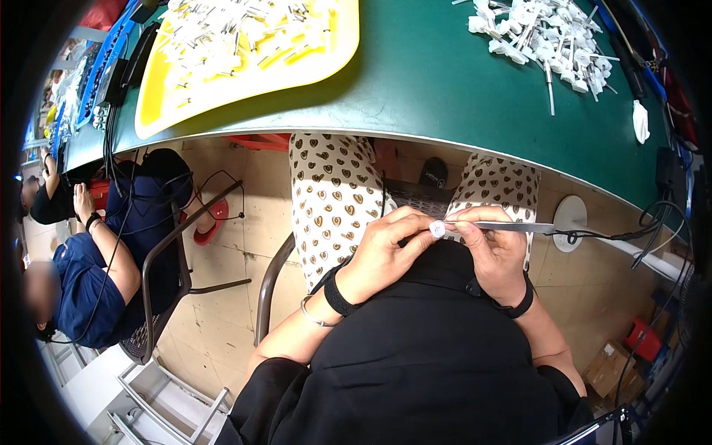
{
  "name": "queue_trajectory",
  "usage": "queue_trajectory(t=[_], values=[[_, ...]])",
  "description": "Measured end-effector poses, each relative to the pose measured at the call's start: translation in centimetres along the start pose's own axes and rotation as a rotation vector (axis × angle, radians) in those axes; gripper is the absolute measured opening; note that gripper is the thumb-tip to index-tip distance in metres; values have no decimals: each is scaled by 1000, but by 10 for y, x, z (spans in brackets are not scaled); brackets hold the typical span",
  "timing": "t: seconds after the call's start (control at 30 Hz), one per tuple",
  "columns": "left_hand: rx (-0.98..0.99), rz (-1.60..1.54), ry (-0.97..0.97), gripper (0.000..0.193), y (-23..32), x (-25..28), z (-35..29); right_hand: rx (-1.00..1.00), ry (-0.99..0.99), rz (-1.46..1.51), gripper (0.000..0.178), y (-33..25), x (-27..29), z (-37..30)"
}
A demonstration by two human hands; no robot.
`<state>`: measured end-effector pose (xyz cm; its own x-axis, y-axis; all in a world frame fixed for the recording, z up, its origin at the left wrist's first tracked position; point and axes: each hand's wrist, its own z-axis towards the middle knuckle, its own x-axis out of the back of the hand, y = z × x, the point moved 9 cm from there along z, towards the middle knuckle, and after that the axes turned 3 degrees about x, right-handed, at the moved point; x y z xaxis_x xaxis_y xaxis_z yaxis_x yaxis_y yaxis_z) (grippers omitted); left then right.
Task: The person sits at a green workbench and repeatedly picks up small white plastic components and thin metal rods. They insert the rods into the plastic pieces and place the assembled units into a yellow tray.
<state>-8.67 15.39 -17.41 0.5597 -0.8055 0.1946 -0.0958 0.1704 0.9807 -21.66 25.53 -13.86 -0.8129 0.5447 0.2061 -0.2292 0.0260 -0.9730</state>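
My left hand [397,243] is closed in a pinch on a small white, partly clear plastic piece [437,229], held above my lap. Close beside it, my right hand [495,251] grips a slim grey pen-like tool [519,227]. The tool's thin end points left toward the plastic piece; whether they touch is hidden by my fingers. A dark cord appears to run from the tool's right end. Beyond my hands, a yellow tray [152,111] on the green table [423,89] holds many white plastic pieces with thin metal tubes.
A loose pile of similar white pieces [552,44] lies at the table's far right, with a white scrap [641,122] near it. Black cables [653,222] hang at the right edge. A white disc-shaped base [571,222] stands below. At left, another person [96,282] sits beside a chair.
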Motion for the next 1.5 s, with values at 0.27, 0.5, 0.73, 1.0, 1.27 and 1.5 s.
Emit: queue_trajectory(t=[0.27,0.5,0.73,1.0,1.27,1.5], values=[[-4,1,-1,18,-1,-1,-1,-22,-10,8,6,3,0,-1],[-5,26,3,19,1,-1,-2,49,-71,-123,7,-8,-3,2],[-19,21,-3,16,1,-1,-1,93,-47,-118,10,-14,-1,0],[-26,12,-14,14,2,-3,0,101,-34,-76,14,-15,1,-2],[-24,22,-18,14,2,-3,-1,79,-19,-80,12,-10,1,-4],[-11,14,-13,13,0,-3,-1,83,-25,-97,10,-13,0,-1]])
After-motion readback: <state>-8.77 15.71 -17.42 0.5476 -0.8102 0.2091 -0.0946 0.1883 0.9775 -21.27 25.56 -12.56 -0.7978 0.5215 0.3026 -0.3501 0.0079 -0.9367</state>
